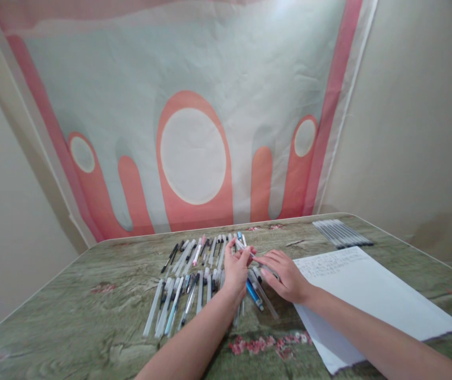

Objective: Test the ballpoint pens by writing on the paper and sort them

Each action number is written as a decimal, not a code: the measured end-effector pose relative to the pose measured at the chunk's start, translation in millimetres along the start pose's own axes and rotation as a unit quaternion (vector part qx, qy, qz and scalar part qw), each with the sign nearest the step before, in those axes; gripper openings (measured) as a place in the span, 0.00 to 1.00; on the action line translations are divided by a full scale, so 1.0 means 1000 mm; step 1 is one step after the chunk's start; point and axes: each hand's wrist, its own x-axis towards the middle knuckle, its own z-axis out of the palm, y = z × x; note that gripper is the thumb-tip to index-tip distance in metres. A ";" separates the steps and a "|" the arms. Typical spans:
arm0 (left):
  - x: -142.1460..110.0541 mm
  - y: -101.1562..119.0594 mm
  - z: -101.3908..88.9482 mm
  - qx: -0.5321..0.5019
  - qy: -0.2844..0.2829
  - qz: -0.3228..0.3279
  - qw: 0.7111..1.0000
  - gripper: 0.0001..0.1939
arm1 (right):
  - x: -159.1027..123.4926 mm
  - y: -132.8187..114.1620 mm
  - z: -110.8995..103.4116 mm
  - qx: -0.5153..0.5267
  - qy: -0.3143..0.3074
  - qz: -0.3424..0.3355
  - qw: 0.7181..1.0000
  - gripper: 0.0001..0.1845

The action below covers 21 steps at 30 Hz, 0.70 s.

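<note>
Head view: a pen slants from the left hand, which pinches it, toward the right hand, whose grip is unclear.

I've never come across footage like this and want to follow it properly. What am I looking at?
There's no machine here, just one person's bare hands: the left hand and the right hand. The only picture comes from a camera worn on that person's head, looking forward and down. On the wood-patterned table lie two rows of pens. To the right are a partly written sheet of paper and a separate row of slim sticks, perhaps pens too. The left hand pinches what looks like a slim pale pen; the right hand's fingers are close by, possibly touching it.
</note>
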 end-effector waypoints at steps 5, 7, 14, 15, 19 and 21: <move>0.001 0.000 0.002 0.020 -0.011 0.003 1.000 0.37 | 0.007 0.007 -0.004 0.055 -0.027 0.099 0.993 0.20; -0.002 0.000 0.006 0.028 -0.033 0.010 0.999 0.41 | 0.009 0.020 -0.010 0.063 -0.036 0.145 0.987 0.20; -0.047 0.005 0.021 0.365 -0.285 0.141 0.875 0.21 | -0.009 0.122 -0.057 -0.095 -0.014 0.328 0.940 0.11; -0.056 0.005 0.022 0.416 -0.332 0.153 0.833 0.20 | -0.016 0.137 -0.064 -0.146 -0.026 0.354 0.923 0.11; -0.080 0.003 0.026 0.566 -0.447 0.200 0.663 0.20 | -0.044 0.174 -0.080 -0.290 -0.062 0.418 0.859 0.09; -0.084 0.000 0.026 0.607 -0.471 0.212 0.603 0.16 | -0.054 0.181 -0.081 -0.306 -0.067 0.428 0.848 0.08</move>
